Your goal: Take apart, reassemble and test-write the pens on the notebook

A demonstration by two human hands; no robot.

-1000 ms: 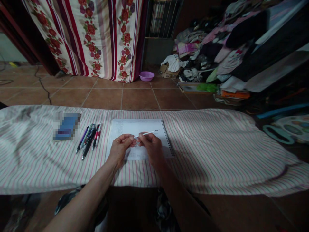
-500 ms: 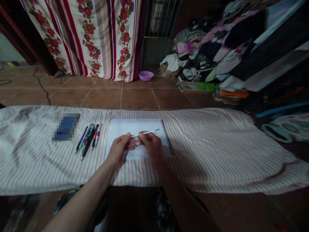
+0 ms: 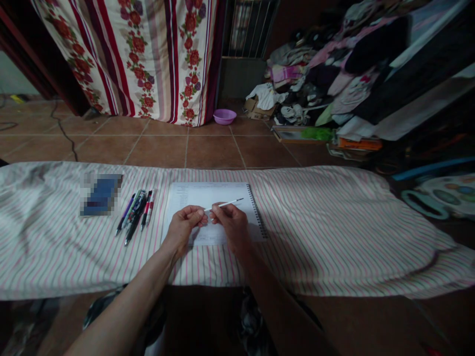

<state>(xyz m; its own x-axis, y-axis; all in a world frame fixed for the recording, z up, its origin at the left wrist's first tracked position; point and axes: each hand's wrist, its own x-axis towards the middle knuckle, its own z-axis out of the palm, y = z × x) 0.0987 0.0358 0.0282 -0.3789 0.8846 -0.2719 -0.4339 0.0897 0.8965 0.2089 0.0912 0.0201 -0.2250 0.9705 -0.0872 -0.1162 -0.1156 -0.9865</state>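
Note:
A thin white pen-like stick with a dark tip lies slantwise between my hands, its tip pointing up and right. Thumb and fingers of my right hand pinch it near the middle. My left hand is closed at its left end, the fingertips partly hiding that end. Both hands hover over a white spiral notebook, which lies open with its wire binding on the right. Faint printing shows along the page's left and top. Several pens lie side by side left of the notebook.
A striped cloth covers the low surface. On its left lies a pixelated blue item. Beyond are a tiled floor, a flowered curtain, a purple basin and heaped clothes. A cable runs across the floor.
My left fingers have shifted slightly right along the stick and curled in closer. The stick has moved a little left; the right hand is nearly still.

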